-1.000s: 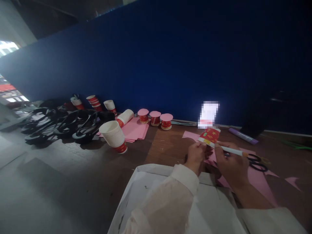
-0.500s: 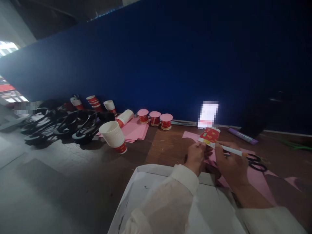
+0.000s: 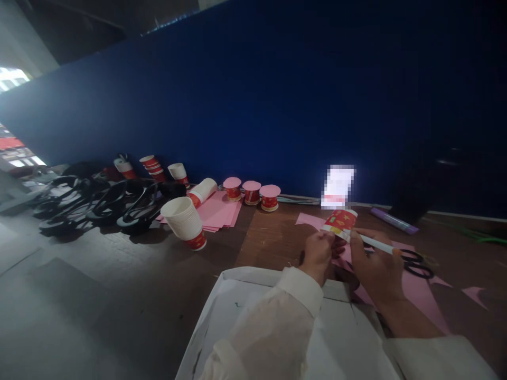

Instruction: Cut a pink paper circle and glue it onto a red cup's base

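A red paper cup piece (image 3: pixel 341 220) with yellow patterns is between my hands. My left hand (image 3: pixel 320 253) has its fingers closed on the lower left of it. My right hand (image 3: pixel 374 264) pinches a white stick-like pen (image 3: pixel 378 244) with an orange end, its tip side against the cup piece. Black-handled scissors (image 3: pixel 418 264) lie just right of my right hand, on pink paper (image 3: pixel 420 295). Both hands are above the far edge of a white box.
Three small red cups with pink discs (image 3: pixel 270 191) stand near the blue wall. Left of them are pink sheets (image 3: pixel 219 211), a tall stack of white cups (image 3: pixel 182 220) and black straps (image 3: pixel 137 208). A purple marker (image 3: pixel 394 220) and a bright phone-like screen (image 3: pixel 338 186) are at the back.
The cup piece has tilted and dropped very slightly in my hands. My hands have barely moved.
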Demonstrator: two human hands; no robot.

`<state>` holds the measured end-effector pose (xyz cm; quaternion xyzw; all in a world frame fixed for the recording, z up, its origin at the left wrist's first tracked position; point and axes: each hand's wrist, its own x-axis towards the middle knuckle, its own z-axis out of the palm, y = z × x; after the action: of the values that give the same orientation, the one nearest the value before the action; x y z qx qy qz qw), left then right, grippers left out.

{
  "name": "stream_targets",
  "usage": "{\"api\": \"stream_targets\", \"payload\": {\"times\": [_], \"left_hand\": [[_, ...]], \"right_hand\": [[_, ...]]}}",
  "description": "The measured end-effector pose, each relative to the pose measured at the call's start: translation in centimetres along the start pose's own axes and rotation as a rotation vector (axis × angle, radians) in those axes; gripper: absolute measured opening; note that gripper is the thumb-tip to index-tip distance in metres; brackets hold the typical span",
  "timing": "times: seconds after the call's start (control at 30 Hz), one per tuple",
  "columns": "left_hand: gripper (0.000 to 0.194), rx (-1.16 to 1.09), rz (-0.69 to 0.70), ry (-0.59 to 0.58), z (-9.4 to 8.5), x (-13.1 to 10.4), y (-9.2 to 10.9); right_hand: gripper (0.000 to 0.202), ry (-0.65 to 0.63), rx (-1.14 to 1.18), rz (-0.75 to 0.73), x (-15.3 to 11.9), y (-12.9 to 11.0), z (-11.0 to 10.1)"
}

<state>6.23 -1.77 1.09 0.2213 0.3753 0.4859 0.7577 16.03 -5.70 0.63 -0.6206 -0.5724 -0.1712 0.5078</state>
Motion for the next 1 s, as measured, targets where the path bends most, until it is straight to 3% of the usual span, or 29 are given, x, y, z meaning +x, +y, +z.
{"api": "stream_targets", "payload": {"times": [0.43,1.0], "left_hand": [[0.022,0.006,0.012,0.000,-0.02,-0.32,0.31],[0.018,-0.001,-0.024,0.012,0.12,-0.49,0.51]], "right_hand": [[0.020,-0.041,0.019,-0.062,-0.02,-0.04,-0.17],[0.018,-0.046,0.008,-0.001,0.00,-0.14,-0.27]]}}
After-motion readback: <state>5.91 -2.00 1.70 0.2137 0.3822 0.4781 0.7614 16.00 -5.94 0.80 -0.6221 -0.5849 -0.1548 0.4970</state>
